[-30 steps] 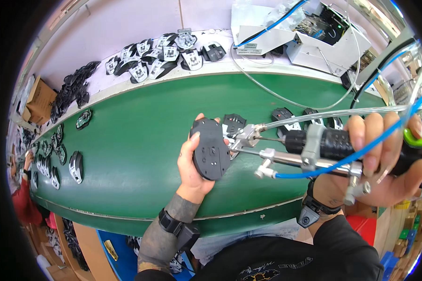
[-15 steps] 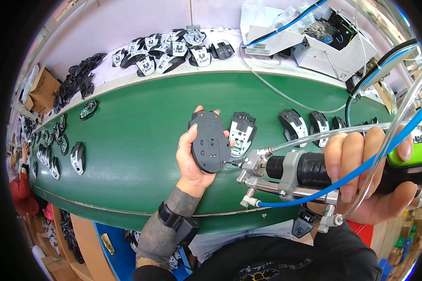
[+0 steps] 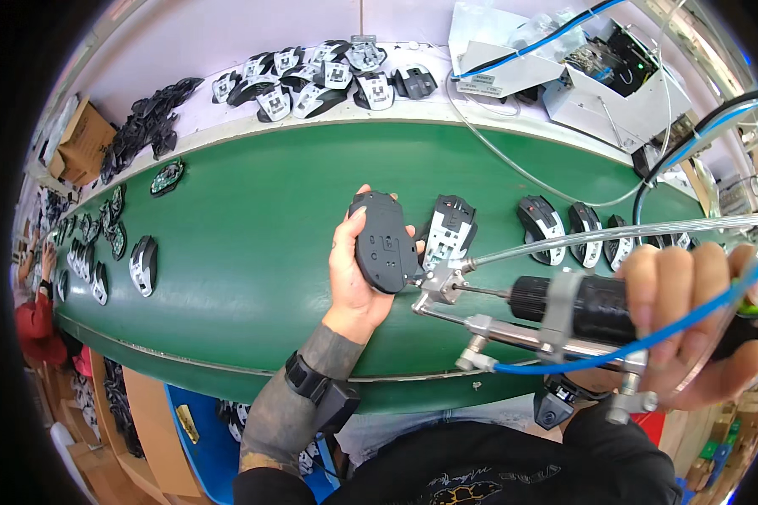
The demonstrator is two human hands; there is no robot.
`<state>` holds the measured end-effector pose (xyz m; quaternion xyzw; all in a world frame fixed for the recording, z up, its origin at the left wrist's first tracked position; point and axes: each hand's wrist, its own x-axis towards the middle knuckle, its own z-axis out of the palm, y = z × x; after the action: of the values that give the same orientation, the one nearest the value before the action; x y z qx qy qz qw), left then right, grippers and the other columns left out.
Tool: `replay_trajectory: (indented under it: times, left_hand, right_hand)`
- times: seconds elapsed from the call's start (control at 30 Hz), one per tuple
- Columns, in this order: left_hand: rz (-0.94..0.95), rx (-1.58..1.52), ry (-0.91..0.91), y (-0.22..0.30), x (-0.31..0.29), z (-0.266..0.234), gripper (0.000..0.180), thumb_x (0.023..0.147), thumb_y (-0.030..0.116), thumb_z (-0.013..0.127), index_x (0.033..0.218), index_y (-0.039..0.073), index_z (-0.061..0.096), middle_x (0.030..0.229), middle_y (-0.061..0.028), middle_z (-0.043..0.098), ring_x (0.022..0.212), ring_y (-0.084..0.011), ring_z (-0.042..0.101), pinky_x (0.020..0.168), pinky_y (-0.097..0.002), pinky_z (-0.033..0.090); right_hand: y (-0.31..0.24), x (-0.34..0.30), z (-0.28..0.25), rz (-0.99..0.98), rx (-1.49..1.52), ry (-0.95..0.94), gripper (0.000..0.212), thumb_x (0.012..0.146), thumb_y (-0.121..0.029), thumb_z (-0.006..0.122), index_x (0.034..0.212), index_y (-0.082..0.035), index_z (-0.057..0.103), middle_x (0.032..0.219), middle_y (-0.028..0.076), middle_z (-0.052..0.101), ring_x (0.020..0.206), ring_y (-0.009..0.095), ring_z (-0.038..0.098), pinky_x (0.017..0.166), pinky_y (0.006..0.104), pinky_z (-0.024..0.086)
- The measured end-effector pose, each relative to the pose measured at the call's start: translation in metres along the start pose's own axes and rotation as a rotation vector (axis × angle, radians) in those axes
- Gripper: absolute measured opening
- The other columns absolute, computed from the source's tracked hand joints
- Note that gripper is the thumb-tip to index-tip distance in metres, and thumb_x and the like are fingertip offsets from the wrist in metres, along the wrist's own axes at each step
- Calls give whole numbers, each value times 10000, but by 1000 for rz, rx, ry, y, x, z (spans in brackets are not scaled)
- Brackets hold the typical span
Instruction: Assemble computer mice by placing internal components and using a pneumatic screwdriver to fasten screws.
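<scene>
My left hand [image 3: 354, 278] is closed around a dark computer mouse [image 3: 385, 244], its flat underside facing me. In my right hand [image 3: 691, 307] I grip a black power screwdriver [image 3: 598, 311] with a bright green part at its rear. Its metal nose [image 3: 443, 284] meets the mouse's lower right edge, and a thin bare shaft [image 3: 483, 291] shows between nose and body. A blue air hose [image 3: 564, 364] and a clear tube [image 3: 615, 231] run to the tool. Just past my left fingers lies an opened black and white mouse shell [image 3: 450, 231].
More mice [image 3: 541, 229] line the right of the green belt [image 3: 253, 194]; circuit boards [image 3: 168, 178] and shells lie left. On the back ledge are several white shells [image 3: 373, 91], black parts [image 3: 147, 118] and an open white machine [image 3: 602, 105]. Another person's red sleeve [image 3: 40, 311] shows far left.
The screwdriver's body has slid back to the right from its nose, exposing the shaft. The mouse has turned slightly in my left hand. The whole view has shifted a little.
</scene>
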<state>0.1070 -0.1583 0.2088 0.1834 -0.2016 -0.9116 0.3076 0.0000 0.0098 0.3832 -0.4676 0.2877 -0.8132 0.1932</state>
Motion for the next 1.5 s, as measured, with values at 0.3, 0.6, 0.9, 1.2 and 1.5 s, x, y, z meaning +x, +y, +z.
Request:
replay_trajectory:
  times: [0.3, 0.6, 0.9, 1.2, 1.5]
  left_hand:
    - [-72, -44, -70, -11, -9, 7, 502, 911, 302, 502, 1368, 140, 370, 1201, -116, 494, 911, -268, 606, 792, -454, 553]
    - [-77, -101, -122, -11, -10, 8, 488, 922, 292, 499, 1373, 153, 371, 1242, -131, 490, 946, -275, 602, 788, -455, 556]
    - [756, 1445, -42, 7, 9, -1, 512, 766, 197, 738, 1232, 82, 564, 1270, -135, 508, 1125, -316, 541, 961, -406, 458]
    - [605, 1886, 38, 7, 27, -35, 541, 730, 342, 734, 1228, 190, 587, 1411, -174, 404, 1177, -375, 520, 964, -433, 457]
    - [793, 1956, 124, 91, 10, -71, 592, 741, 359, 741, 1200, 31, 564, 1379, -285, 382, 1249, -436, 420, 1022, -480, 389]
  right_hand:
    - [3, -4, 17, 3, 66, 49, 330, 866, -290, 681, 1024, -102, 461, 678, -31, 505, 563, 88, 519, 619, 257, 424]
    - [27, -3, 16, -57, 79, -27, 303, 905, -336, 638, 1044, -135, 459, 686, -39, 506, 523, 68, 517, 553, 234, 419]
    - [18, -5, 11, 79, -59, 132, 436, 850, -357, 673, 1018, -90, 372, 613, -7, 471, 455, 109, 466, 497, 250, 414]
    - [13, 8, 8, 76, -81, 176, 458, 832, -317, 699, 1017, -44, 380, 608, 15, 461, 458, 110, 459, 457, 238, 394]
    - [-2, 16, -1, 33, -284, 237, 499, 809, -113, 630, 1238, 8, 405, 910, 103, 579, 800, 169, 560, 754, 311, 463]
